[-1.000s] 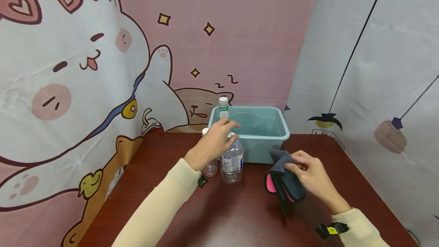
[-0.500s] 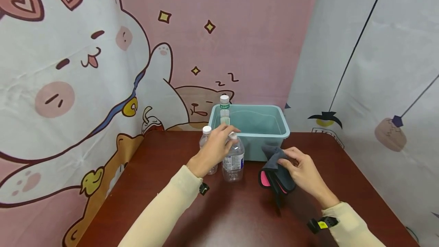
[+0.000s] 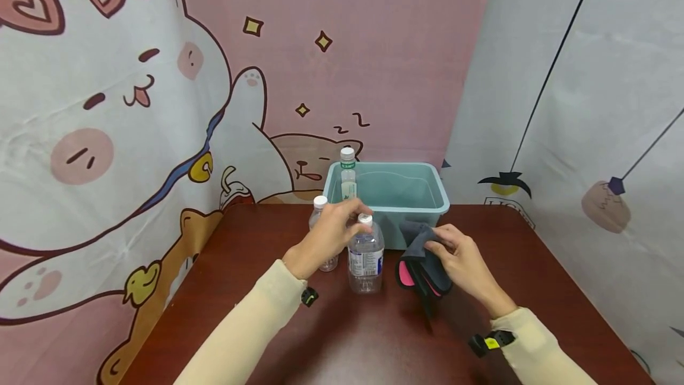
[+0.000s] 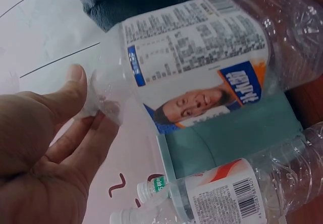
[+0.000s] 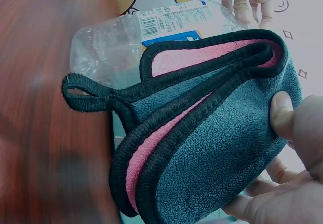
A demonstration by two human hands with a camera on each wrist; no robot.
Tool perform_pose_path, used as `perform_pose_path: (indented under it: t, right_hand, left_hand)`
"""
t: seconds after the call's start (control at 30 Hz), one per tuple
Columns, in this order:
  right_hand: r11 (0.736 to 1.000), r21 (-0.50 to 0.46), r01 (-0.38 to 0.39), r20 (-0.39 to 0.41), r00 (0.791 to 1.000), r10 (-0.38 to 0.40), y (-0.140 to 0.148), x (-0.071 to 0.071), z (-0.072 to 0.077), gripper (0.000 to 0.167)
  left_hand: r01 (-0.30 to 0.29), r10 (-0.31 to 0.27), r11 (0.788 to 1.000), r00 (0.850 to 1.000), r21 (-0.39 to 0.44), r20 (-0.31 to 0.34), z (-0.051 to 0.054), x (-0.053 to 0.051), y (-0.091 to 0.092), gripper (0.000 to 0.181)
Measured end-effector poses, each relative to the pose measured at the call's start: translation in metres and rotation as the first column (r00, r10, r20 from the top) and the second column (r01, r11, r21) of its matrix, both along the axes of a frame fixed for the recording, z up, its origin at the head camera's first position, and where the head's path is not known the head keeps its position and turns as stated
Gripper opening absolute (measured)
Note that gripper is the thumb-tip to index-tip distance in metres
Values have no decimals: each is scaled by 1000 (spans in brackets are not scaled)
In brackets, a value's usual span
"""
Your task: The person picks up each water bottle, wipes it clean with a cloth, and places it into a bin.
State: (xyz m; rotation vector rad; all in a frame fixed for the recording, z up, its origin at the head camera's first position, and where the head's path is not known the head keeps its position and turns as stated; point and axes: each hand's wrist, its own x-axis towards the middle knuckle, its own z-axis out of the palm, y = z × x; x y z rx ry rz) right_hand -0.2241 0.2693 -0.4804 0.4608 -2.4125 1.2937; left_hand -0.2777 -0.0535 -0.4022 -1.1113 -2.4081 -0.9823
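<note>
My left hand (image 3: 327,230) pinches a large clear plastic bottle (image 3: 366,263) by its neck, just under the white cap. In the left wrist view the thumb and fingers lie round the neck, and the bottle's printed label (image 4: 197,62) shows a face. Whether its base touches the table, I cannot tell. A folded grey cleaning cloth (image 3: 427,266) with pink inner side and black edging is held between the thumb and fingers of my right hand (image 3: 466,263). A black loop (image 5: 88,95) hangs from the cloth, seen in the right wrist view.
Behind the hands stands a pale blue plastic bin (image 3: 411,211) at the table's back edge. A smaller clear bottle (image 3: 329,263) stands left of the large one, partly hidden by my left hand. Another bottle (image 3: 348,174) with a green-ringed neck rises at the bin's left end.
My left hand has come down onto the large bottle's neck and taken hold, and the bottle has shifted slightly right and nearer. My right hand has carried the cloth left, toward the bottle.
</note>
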Motion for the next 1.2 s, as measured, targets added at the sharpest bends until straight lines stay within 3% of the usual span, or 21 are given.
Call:
perform_pose_path:
  t: [0.23,0.47,0.87,1.07,1.2]
  right_hand:
    - [1000,9,-11,1,1000,11,-20,-5,11,29]
    - [999,-11,-35,44,998,36,-42,-9,17,34]
    - [991,42,-124,37,992,122,-75,-8,3,49]
    - [976,28,-217,104,972,213,-84,-2,-1,62]
    - [975,-3,-224,134,966,222,-87,-1,-4,69]
  left_hand:
    - [42,-41,998,999,-40,36,0,7,-6,31]
    - [45,-44,997,999,-62,22,0,12,-10,33]
    - [56,-56,997,998,-55,8,-5,14,-12,35]
    - [55,-56,997,998,-50,-12,-4,14,-13,37]
    - [46,-48,998,999,-51,-24,-4,16,-11,37]
